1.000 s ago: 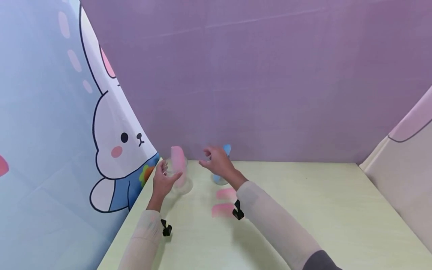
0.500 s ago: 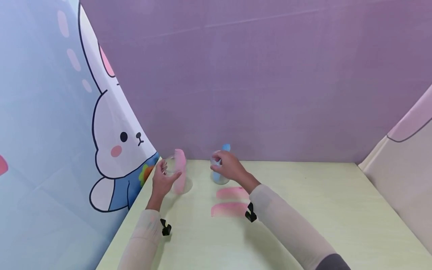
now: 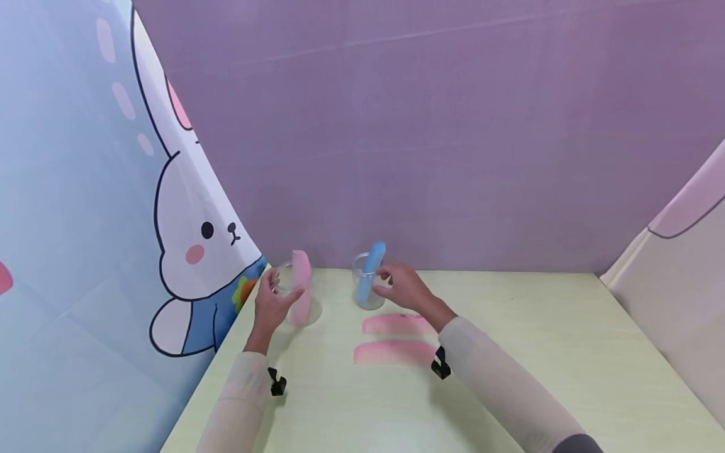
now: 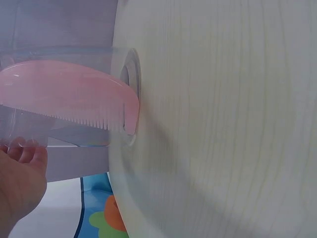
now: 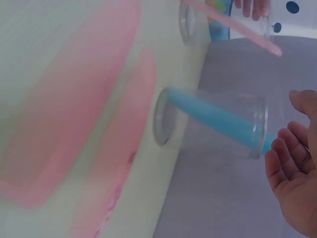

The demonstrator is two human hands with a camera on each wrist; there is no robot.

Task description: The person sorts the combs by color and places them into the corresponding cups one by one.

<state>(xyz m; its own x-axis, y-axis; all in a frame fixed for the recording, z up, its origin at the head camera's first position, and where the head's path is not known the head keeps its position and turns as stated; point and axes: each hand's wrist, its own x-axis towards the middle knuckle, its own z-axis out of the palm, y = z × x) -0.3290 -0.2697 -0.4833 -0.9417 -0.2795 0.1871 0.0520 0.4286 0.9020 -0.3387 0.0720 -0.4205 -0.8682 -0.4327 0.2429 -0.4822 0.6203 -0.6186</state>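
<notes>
My left hand (image 3: 272,305) holds a clear plastic cup (image 3: 285,277) from its left side, fingers round the wall near the rim. A pink comb (image 3: 302,286) stands in that cup, leaning, with its end above the rim. In the left wrist view, the teeth of this pink comb (image 4: 64,94) show through the wall. To the right, a second clear cup (image 5: 218,131) contains a tilted blue comb (image 3: 372,264). Beside that cup's rim is my right hand (image 3: 404,286), its fingers loosely bent with nothing in them.
Two pink combs lie flat on the pale table (image 3: 510,365): one comb (image 3: 393,324) behind, the other comb (image 3: 391,352) nearer. A purple cloth wall (image 3: 453,157) rises behind the cups. At left hangs a rabbit-print cloth (image 3: 187,251).
My right hand has moved right, from between the cups, across the second cup, to its right side, uncovering the blue comb. The pink comb in the left cup has shifted slightly. My left hand stays put.
</notes>
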